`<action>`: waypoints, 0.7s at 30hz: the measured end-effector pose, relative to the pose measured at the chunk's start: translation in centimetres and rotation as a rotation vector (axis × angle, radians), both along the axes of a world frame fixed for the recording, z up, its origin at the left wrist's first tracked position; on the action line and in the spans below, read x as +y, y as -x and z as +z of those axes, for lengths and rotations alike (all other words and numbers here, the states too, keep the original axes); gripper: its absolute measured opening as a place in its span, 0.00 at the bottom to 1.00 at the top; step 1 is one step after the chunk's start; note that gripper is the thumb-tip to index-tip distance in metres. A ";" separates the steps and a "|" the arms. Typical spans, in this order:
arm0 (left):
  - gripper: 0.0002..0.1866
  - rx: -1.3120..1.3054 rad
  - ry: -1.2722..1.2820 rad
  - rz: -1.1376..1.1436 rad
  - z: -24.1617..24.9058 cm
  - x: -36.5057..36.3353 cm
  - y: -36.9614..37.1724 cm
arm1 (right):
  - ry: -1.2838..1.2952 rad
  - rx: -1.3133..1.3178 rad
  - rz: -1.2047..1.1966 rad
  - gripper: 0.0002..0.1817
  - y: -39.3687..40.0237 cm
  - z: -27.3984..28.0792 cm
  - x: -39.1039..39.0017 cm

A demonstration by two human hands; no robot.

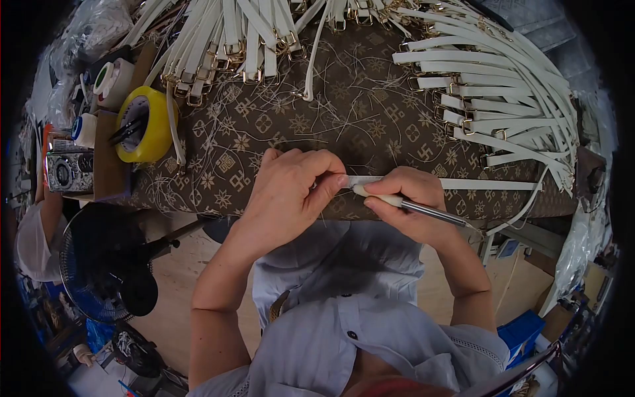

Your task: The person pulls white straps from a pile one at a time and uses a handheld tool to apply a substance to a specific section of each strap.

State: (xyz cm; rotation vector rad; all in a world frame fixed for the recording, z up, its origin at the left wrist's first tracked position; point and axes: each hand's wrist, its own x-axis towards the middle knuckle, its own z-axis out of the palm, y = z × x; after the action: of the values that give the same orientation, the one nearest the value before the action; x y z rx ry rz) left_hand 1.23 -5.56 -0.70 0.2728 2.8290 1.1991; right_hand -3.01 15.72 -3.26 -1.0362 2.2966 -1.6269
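Note:
My left hand point(294, 188) pinches the end of a white strap point(489, 184) lying along the near edge of the patterned cloth. Its thumb and forefinger are closed together, and what lies under them is hidden. Close by on the right, my right hand point(413, 202) is wrapped round a pen-shaped tool point(433, 213) with a pale front part and a metal shaft. The tool's front end points toward my left fingertips, by the strap. From under my right hand the strap runs on to the right. Loose thread ends lie about both hands.
White buckled straps point(509, 99) lie piled at the right, with another bundle point(231, 40) at the back left. A yellow tape roll point(147, 126) stands by a cardboard box point(111, 159). Below left is a black fan point(109, 264), near another person's arm point(50, 212).

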 end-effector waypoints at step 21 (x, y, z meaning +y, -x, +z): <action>0.05 0.012 -0.011 -0.015 -0.2 -0.2 -0.1 | -0.031 0.012 0.003 0.11 0.0 0.1 0.0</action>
State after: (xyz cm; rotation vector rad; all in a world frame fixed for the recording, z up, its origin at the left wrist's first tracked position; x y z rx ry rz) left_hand 1.29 -5.72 -0.86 0.3018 2.8259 1.2145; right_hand -3.03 15.73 -3.17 -1.0444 2.3191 -1.5837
